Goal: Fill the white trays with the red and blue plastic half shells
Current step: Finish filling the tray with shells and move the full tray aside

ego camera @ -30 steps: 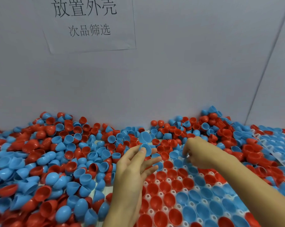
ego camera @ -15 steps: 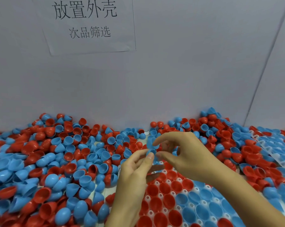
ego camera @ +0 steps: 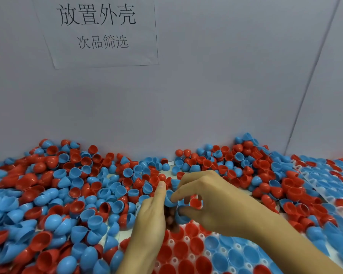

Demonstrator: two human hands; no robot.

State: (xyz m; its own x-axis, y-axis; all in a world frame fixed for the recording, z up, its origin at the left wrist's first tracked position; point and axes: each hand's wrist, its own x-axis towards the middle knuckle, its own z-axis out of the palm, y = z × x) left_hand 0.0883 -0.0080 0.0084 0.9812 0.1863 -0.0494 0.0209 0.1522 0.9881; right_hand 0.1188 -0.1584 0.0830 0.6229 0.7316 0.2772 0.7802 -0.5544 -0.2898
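Setting: head view of a work surface [ego camera: 115, 237] heaped w/ loose half shells [ego camera: 71, 196], red and blue mixed, banked against a grey wall [ego camera: 206, 95] bearing a paper sign [ego camera: 99, 30].
Near tray: white tray [ego camera: 223, 250] at lower centre — its visible pockets hold red shells [ego camera: 188, 230] on the left cols. and blue shells [ego camera: 234, 258] on the right, each cup-side up. Far end of the tray is hidden under both hands, so its last rows cannot be read.
Far tray: second white tray [ego camera: 312, 186] at right edge, also stocked w/ red and blue; partly buried by loose shells, fill level unclear.
Left hand: left hand [ego camera: 150, 218] edge-on over the tray's left border, fingers extended upward and close together, pressed against the blue shell; whether it carries more shells behind the palm cannot be told.
Right hand: right hand [ego camera: 208, 200] arched over the tray's far end, thumb and forefinger pinching a blue shell [ego camera: 169, 199] just beside the left fingertips; a red shell [ego camera: 195, 202] shows beneath its curled fingers — held or merely lying in a pocket, cannot tell.
Progress (judged): near tray looks mostly filled; remaining work approx. the far rows under the hands, then further trays. The loose heap is still very large, so supply is no limit.
Step in hand (judged): seating the pinched blue shell in a far pocket, cup up.
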